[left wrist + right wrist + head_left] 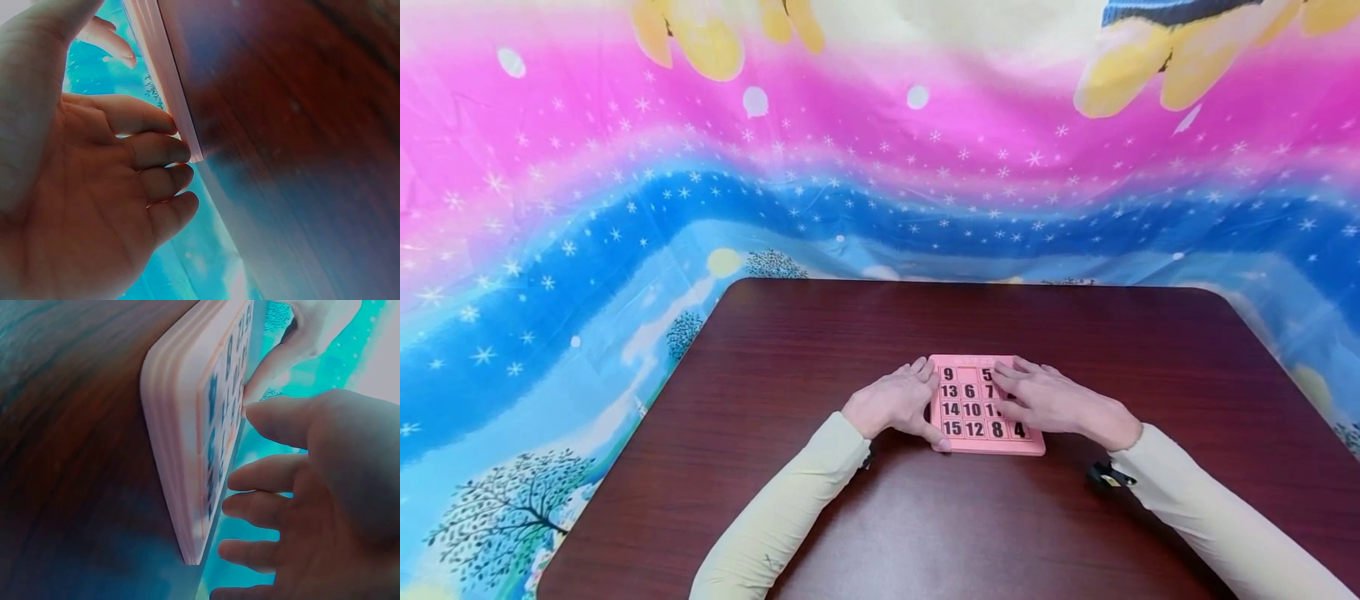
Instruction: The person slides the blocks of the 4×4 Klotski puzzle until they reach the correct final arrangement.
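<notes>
A pink sliding number puzzle (pixel 973 450) lies flat on the table, its square tiles printed with black numbers. In its top row a blank gap shows between the 9 and the 5. My left hand (pixel 898 400) rests along the puzzle's left side, thumb at the near left corner. Its fingertips (pixel 178 150) touch the side edge in the left wrist view. Over the right part of the tiles lies my right hand (pixel 1060 404), fingers spread and hiding some numbers. From the right wrist view, its loosely extended fingers (pixel 256 503) are above the face; whether they touch it I cannot tell.
The dark reddish-brown table (pixel 820 325) has rounded far corners. Behind it hangs a pink and blue curtain (pixel 865 183) with snowflakes and trees. Black wrist-camera straps, one of them a black clip (pixel 1111 476), show below the sleeves.
</notes>
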Demonstrator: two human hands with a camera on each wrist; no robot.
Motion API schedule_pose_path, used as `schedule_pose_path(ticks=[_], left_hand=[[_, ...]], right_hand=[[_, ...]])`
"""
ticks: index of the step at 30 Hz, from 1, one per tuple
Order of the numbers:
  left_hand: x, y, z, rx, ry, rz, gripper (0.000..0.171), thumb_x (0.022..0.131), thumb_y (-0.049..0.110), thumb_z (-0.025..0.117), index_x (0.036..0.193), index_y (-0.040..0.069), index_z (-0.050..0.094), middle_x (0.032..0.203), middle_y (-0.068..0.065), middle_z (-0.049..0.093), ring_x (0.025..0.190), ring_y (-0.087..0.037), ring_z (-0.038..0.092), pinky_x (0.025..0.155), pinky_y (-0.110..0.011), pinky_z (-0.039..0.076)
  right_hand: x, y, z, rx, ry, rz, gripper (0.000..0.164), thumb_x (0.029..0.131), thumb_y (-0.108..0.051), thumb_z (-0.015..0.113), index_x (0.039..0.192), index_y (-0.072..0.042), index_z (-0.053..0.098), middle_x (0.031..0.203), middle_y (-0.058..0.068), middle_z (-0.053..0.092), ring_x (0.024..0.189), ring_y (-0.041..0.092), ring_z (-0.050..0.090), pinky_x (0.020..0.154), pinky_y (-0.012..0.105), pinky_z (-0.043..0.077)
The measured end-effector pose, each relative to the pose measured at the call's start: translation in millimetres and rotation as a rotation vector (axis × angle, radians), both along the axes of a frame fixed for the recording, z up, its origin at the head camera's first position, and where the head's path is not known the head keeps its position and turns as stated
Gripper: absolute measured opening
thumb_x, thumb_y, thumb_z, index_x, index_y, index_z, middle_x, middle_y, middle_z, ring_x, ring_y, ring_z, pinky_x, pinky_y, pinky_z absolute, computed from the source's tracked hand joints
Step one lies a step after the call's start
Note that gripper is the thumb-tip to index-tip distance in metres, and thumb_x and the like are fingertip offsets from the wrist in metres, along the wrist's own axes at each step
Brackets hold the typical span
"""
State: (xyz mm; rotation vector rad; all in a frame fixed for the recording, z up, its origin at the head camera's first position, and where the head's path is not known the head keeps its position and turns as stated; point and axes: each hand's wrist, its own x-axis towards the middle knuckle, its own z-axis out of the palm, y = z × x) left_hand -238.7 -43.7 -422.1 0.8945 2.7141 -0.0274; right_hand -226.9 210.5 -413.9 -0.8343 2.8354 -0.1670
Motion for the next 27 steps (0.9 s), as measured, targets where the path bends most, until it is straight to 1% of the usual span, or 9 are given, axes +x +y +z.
schedule_pose_path(ticks=[4, 9, 11, 16, 20, 24, 27], left_hand=[[0.0, 0, -0.2, 0.000, -0.001, 0.006, 0.122, 0.068, 0.077, 0.070, 0.156, 0.006, 0.025, 0.165, -0.014, 0.014, 0.154, -0.026, 0.012, 0.127, -0.033, 0.016], [-0.1, 1, -1.3, 0.002, -0.004, 0.002, 0.121, 0.068, 0.077, 0.069, 0.155, 0.006, 0.025, 0.165, -0.015, 0.014, 0.154, -0.027, 0.012, 0.127, -0.034, 0.016], [-0.2, 1, -1.7, 0.000, -0.006, 0.001, 0.120, 0.068, 0.077, 0.069, 0.155, 0.006, 0.026, 0.165, -0.014, 0.015, 0.154, -0.027, 0.012, 0.127, -0.034, 0.016], [-0.3, 1, -0.1, -0.013, -0.014, 0.012, 0.120, 0.068, 0.077, 0.069, 0.156, 0.007, 0.026, 0.165, -0.013, 0.014, 0.154, -0.025, 0.011, 0.127, -0.034, 0.016], [0.2, 1, 1.3, -0.015, -0.013, 0.012, 0.120, 0.069, 0.077, 0.068, 0.156, 0.007, 0.025, 0.165, -0.014, 0.014, 0.154, -0.025, 0.011, 0.127, -0.034, 0.016], [1.1, 1, 2.0, -0.019, -0.008, 0.003, 0.120, 0.069, 0.078, 0.068, 0.155, 0.006, 0.026, 0.165, -0.015, 0.015, 0.154, -0.026, 0.012, 0.127, -0.034, 0.017], [0.7, 2, 1.8, -0.020, 0.000, 0.001, 0.121, 0.068, 0.078, 0.068, 0.155, 0.006, 0.026, 0.165, -0.015, 0.016, 0.154, -0.026, 0.013, 0.127, -0.034, 0.017]], right_hand=[[-0.9, 0, -2.6, -0.007, 0.028, 0.014, 0.059, 0.098, -0.038, 0.056, 0.145, -0.003, 0.047, 0.154, 0.020, 0.040, 0.143, 0.049, 0.030, 0.108, 0.072, 0.031], [-1.6, -3, -6.5, -0.021, 0.073, 0.045, 0.057, 0.097, -0.038, 0.058, 0.142, -0.003, 0.051, 0.149, 0.020, 0.047, 0.140, 0.050, 0.035, 0.105, 0.072, 0.036], [-2.1, -5, -8.3, -0.025, 0.076, 0.052, 0.057, 0.097, -0.039, 0.058, 0.141, -0.004, 0.052, 0.148, 0.020, 0.049, 0.140, 0.049, 0.035, 0.105, 0.071, 0.037], [-3.6, -11, -10.1, -0.037, 0.084, 0.069, 0.058, 0.096, -0.041, 0.059, 0.141, -0.004, 0.053, 0.147, 0.020, 0.050, 0.140, 0.045, 0.038, 0.108, 0.066, 0.038], [-4.8, -18, -9.7, -0.060, 0.119, 0.108, 0.054, 0.096, -0.037, 0.060, 0.139, -0.004, 0.055, 0.144, 0.020, 0.053, 0.135, 0.043, 0.044, 0.108, 0.061, 0.041], [-6.5, -24, -10.2, -0.052, 0.122, 0.131, 0.051, 0.098, -0.034, 0.058, 0.138, -0.002, 0.056, 0.142, 0.020, 0.054, 0.134, 0.044, 0.045, 0.110, 0.060, 0.040], [-7.3, -29, -10.4, -0.037, 0.104, 0.125, 0.051, 0.098, -0.034, 0.057, 0.138, -0.001, 0.055, 0.143, 0.020, 0.054, 0.138, 0.045, 0.042, 0.114, 0.060, 0.035]])
